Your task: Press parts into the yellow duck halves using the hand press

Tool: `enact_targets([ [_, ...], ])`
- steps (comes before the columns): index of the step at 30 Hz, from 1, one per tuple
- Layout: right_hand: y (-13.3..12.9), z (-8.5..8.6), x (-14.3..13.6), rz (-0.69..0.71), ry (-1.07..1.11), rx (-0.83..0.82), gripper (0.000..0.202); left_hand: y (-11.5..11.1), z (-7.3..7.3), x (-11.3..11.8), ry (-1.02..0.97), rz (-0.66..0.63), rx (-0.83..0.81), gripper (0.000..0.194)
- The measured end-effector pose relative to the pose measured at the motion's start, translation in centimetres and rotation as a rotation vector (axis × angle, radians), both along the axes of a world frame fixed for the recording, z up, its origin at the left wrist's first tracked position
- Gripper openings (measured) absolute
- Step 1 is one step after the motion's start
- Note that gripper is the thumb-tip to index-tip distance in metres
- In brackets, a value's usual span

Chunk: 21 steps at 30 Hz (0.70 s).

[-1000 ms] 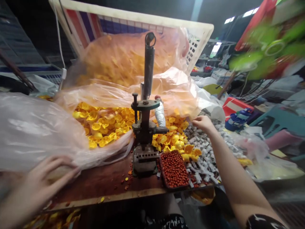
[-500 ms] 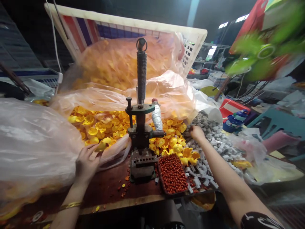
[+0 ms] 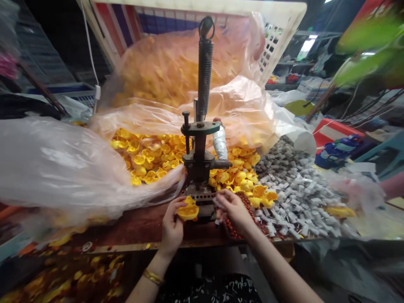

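Note:
A yellow plastic shell [image 3: 188,210] is pinched in my left hand [image 3: 173,223], just in front of the hand press [image 3: 198,164]. My right hand [image 3: 232,209] is closed at the right side of the press base, with its fingertips round something small and pale that I cannot make out. Beneath that hand and wrist, the tray of red-brown beads [image 3: 232,229] is mostly hidden. Yellow shells [image 3: 147,158] lie heaped behind and beside the press. To the right spreads a pile of small grey-white parts [image 3: 296,193].
Behind the press, a white crate [image 3: 284,31] holds a clear bag of yellow pieces [image 3: 158,71]. A large translucent bag [image 3: 57,168] bulges at the left. A green fan [image 3: 372,63] is at the upper right, above a blue object [image 3: 337,151].
My left hand has brought the yellow shell right, to the press. My right hand has come left from the grey pile to the press base. The view has shifted, with the press now further right.

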State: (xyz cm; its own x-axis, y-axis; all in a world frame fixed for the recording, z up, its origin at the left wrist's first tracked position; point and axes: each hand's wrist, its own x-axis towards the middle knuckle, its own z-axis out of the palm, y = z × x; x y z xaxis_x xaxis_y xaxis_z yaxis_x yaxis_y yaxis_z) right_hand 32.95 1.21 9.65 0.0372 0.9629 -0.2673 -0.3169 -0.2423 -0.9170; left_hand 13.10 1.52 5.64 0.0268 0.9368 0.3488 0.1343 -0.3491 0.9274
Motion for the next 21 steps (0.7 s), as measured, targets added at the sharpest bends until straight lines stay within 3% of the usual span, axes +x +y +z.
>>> enact_targets([
  [4,-1.5,0.2,-2.9,0.131,-0.125,0.116,0.044,-0.8,1.4,0.3,0.198,-0.096,0.186,0.029],
  [7,-2.5,1.1,-2.6,0.126,-0.503,0.399,0.031,-1.0,1.9,-0.3,0.319,-0.107,0.274,0.025],
  [10,-3.3,2.1,-2.5,0.17,-0.924,0.579,0.023,-0.9,1.7,-0.7,0.354,-0.097,0.328,0.036],
  [16,-3.7,4.8,-4.5,0.503,-1.533,0.509,0.023,-0.9,1.6,-0.3,0.435,-0.004,0.48,0.051],
  [21,-3.6,6.7,-6.0,0.625,-1.586,0.445,0.032,-1.2,1.5,0.4,0.54,0.089,0.589,0.05],
])
